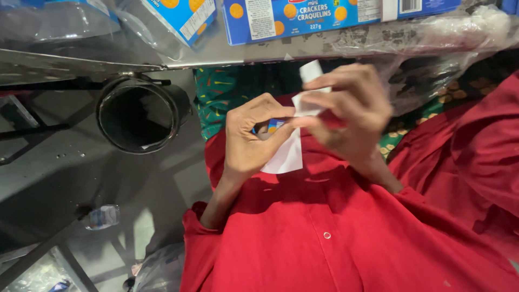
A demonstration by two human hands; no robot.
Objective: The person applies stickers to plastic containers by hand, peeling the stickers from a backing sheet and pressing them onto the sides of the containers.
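While held close over the red lap, white paper strip: pinched by left hand fingers, right hand fingers gripping its top; small blue packet tucked behind.

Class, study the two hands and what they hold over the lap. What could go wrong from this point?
The left hand pinches a small packet by its edge only; it could slip and drop.

The right hand is blurred, so it is moving fast; the white paper might tear or crease.

An open black bin stands close by; a dropped piece might land in it.
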